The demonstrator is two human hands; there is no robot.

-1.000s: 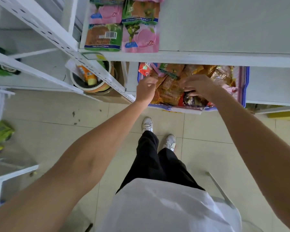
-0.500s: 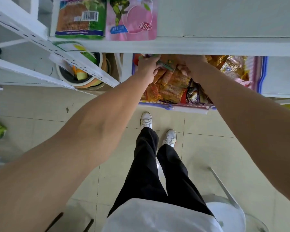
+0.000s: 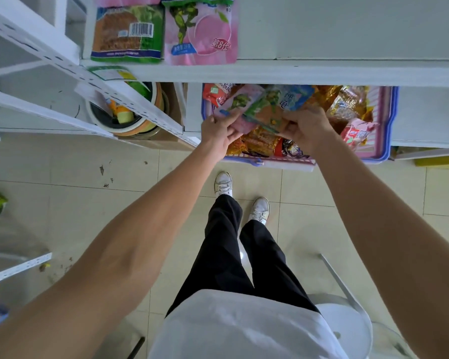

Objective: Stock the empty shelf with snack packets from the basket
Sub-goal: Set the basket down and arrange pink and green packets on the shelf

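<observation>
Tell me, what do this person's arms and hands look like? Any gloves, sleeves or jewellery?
The left arm and right arm are bare, with no sleeve in view. The left hand and right hand wear no gloves, and no watch, bracelet or ring shows. Below them the person wears a white top, black trousers and white lace-up shoes.

Under the shelf [image 3: 321, 72], basket [image 3: 389, 117] of packets [image 3: 347, 104]; bucket [image 3: 130, 128] left of it.

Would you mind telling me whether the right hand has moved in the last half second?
Yes. The right hand has pulled back from under the shelf edge toward the near rim of the basket, gripping a green packet.
</observation>
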